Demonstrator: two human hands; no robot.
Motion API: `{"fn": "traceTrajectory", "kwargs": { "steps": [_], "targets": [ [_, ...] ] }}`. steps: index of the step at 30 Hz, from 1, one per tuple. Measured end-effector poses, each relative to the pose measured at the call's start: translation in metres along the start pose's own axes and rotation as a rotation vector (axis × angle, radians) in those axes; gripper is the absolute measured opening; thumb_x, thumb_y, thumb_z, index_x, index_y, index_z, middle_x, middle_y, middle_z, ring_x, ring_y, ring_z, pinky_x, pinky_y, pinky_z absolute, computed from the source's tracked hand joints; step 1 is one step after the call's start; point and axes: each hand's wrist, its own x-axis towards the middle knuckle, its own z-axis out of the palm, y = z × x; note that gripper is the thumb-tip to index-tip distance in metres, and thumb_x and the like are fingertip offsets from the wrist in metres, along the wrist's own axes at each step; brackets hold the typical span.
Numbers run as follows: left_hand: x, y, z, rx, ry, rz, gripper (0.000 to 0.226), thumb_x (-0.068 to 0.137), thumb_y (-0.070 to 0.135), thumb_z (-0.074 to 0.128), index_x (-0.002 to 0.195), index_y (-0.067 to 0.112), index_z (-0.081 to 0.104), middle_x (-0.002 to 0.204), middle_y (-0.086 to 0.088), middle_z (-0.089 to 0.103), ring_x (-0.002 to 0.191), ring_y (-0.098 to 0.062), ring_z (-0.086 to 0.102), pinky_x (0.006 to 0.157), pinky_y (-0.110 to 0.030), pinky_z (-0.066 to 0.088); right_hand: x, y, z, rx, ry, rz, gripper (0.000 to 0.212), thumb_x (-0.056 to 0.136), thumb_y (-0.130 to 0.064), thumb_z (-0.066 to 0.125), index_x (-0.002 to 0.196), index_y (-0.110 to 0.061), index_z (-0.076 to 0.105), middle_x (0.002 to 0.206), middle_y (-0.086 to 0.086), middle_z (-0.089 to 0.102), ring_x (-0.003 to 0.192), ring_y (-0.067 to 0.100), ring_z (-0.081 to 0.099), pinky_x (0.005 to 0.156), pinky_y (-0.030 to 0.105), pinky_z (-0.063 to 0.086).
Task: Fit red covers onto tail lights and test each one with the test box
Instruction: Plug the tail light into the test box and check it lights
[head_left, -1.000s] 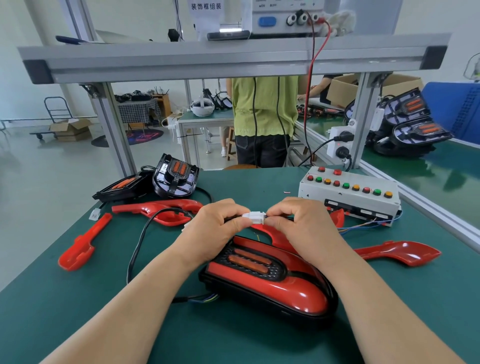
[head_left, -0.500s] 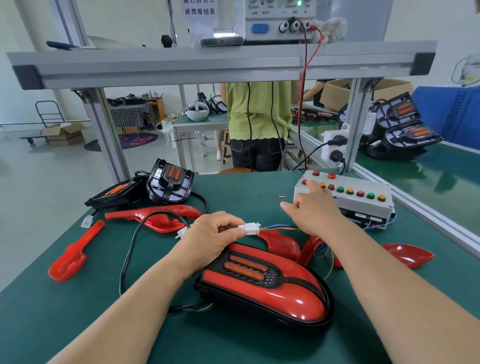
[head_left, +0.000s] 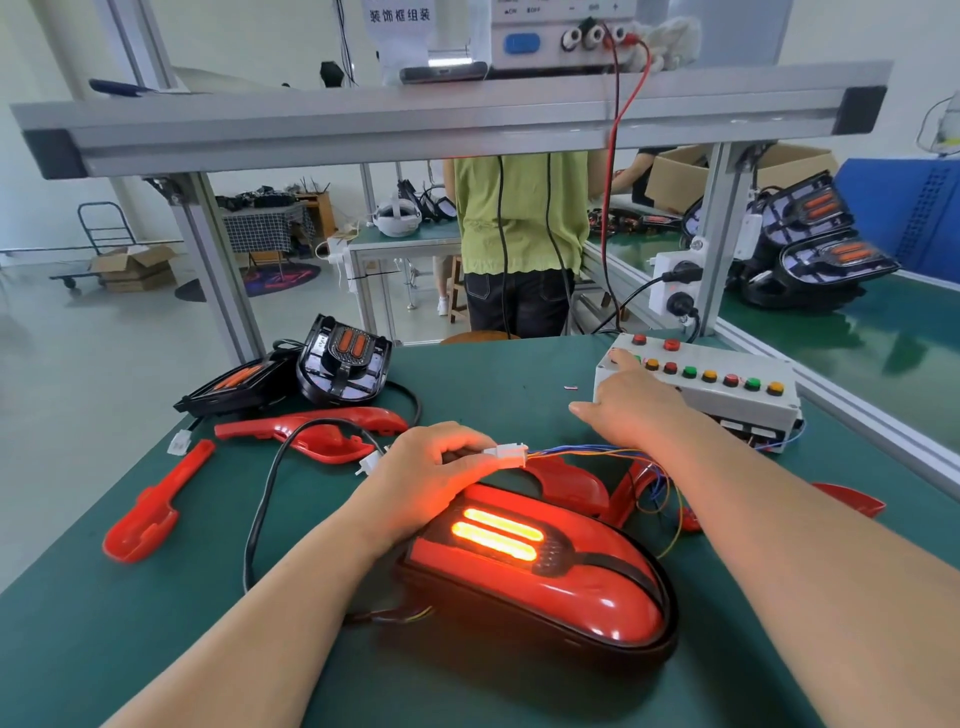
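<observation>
A tail light with its red cover (head_left: 545, 587) lies on the green table in front of me, and its two bars glow bright orange. My left hand (head_left: 426, 473) pinches the white connector (head_left: 509, 451) joined to thin coloured wires. Those wires run right to the grey test box (head_left: 727, 395). My right hand (head_left: 628, 400) reaches to the box's left end, a fingertip pressing a button there.
Two bare black tail lights (head_left: 343, 364) sit at the back left. Loose red covers (head_left: 311, 431) lie left, behind the lit light and at the right edge. A black cable loops across the mat. An aluminium frame (head_left: 467, 124) spans overhead. A person in green stands beyond the table.
My right hand let go of the connector and reached to the test box, then pressed a button. The tail light's bars lit up. My left hand kept its hold on the connector.
</observation>
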Motion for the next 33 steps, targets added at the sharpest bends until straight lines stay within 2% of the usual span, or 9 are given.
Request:
{"fn": "traceTrajectory", "kwargs": {
  "steps": [3, 9, 13, 16, 19, 24, 26, 28, 33],
  "targets": [
    [0.0, 0.001, 0.0, 0.0, -0.008, -0.003, 0.01, 0.089, 0.031, 0.071, 0.088, 0.039, 0.076, 0.092, 0.017, 0.069, 0.084, 0.0, 0.062, 0.075, -0.018, 0.045, 0.005, 0.002, 0.001, 0.006, -0.009, -0.018, 0.062, 0.1, -0.054, 0.042, 0.123, 0.0, 0.063, 0.159, 0.005, 0.014, 0.133, 0.02, 0.045, 0.101, 0.041, 0.044],
    [-0.001, 0.003, -0.002, 0.021, -0.017, 0.003, 0.018, 0.089, 0.032, 0.07, 0.082, 0.049, 0.071, 0.091, 0.022, 0.067, 0.081, 0.005, 0.06, 0.068, -0.008, 0.042, 0.011, 0.007, 0.0, 0.006, -0.032, -0.031, 0.064, 0.1, -0.054, 0.04, 0.125, 0.001, 0.061, 0.16, 0.004, 0.014, 0.135, 0.02, 0.043, 0.105, 0.042, 0.041],
    [-0.001, 0.002, -0.002, 0.014, -0.025, -0.013, 0.016, 0.089, 0.035, 0.07, 0.082, 0.049, 0.072, 0.092, 0.023, 0.067, 0.084, 0.003, 0.061, 0.073, -0.019, 0.046, 0.007, 0.007, 0.002, 0.002, -0.03, -0.021, 0.06, 0.098, -0.056, 0.043, 0.118, -0.005, 0.066, 0.162, 0.0, 0.005, 0.125, 0.021, 0.051, 0.091, 0.038, 0.045],
    [0.0, 0.002, 0.0, -0.009, -0.021, -0.002, 0.019, 0.089, 0.031, 0.07, 0.081, 0.048, 0.072, 0.092, 0.016, 0.069, 0.083, -0.003, 0.062, 0.079, -0.026, 0.048, 0.002, 0.007, -0.001, 0.04, -0.016, -0.045, 0.047, 0.097, -0.052, 0.049, 0.108, -0.011, 0.071, 0.159, 0.004, 0.016, 0.124, 0.021, 0.052, 0.091, 0.037, 0.047],
    [0.001, 0.001, 0.001, -0.038, -0.005, 0.002, 0.022, 0.089, 0.025, 0.072, 0.079, 0.045, 0.072, 0.092, 0.01, 0.071, 0.084, -0.01, 0.063, 0.078, -0.022, 0.046, -0.004, 0.011, -0.004, 0.162, 0.132, -0.043, 0.043, 0.095, -0.044, 0.056, 0.125, -0.014, 0.061, 0.147, 0.004, 0.036, 0.121, 0.025, 0.052, 0.096, 0.039, 0.046],
    [0.001, 0.001, 0.002, -0.049, -0.004, 0.005, 0.022, 0.088, 0.026, 0.073, 0.077, 0.046, 0.074, 0.09, 0.012, 0.071, 0.082, -0.007, 0.063, 0.076, -0.017, 0.045, -0.012, 0.022, -0.001, 0.082, 0.395, 0.046, 0.046, 0.096, -0.04, 0.053, 0.137, -0.021, 0.051, 0.147, 0.003, 0.039, 0.134, 0.03, 0.031, 0.106, 0.046, 0.035],
    [0.001, 0.001, 0.002, -0.045, -0.005, 0.006, 0.022, 0.088, 0.027, 0.073, 0.078, 0.046, 0.074, 0.091, 0.01, 0.071, 0.085, -0.011, 0.064, 0.079, -0.024, 0.047, -0.012, 0.03, -0.001, 0.039, 0.367, 0.141, 0.053, 0.096, -0.047, 0.05, 0.142, -0.022, 0.045, 0.156, 0.005, 0.027, 0.147, 0.03, 0.015, 0.116, 0.055, 0.018],
    [0.002, 0.001, 0.002, -0.042, -0.008, 0.0, 0.02, 0.088, 0.027, 0.073, 0.082, 0.046, 0.074, 0.092, 0.008, 0.071, 0.087, -0.013, 0.064, 0.082, -0.029, 0.048, -0.013, 0.039, 0.001, 0.03, 0.316, 0.2, 0.059, 0.097, -0.054, 0.045, 0.147, -0.023, 0.039, 0.163, 0.006, 0.013, 0.152, 0.03, 0.002, 0.116, 0.062, 0.006],
    [0.002, 0.002, 0.001, -0.038, -0.017, -0.009, 0.025, 0.088, 0.027, 0.072, 0.078, 0.05, 0.073, 0.09, 0.012, 0.07, 0.081, -0.006, 0.062, 0.075, -0.019, 0.045, -0.013, 0.055, 0.009, -0.012, 0.22, 0.215, 0.067, 0.096, -0.063, 0.036, 0.153, -0.029, 0.027, 0.166, 0.003, 0.008, 0.153, 0.029, 0.001, 0.115, 0.067, 0.007]
  ]
}}
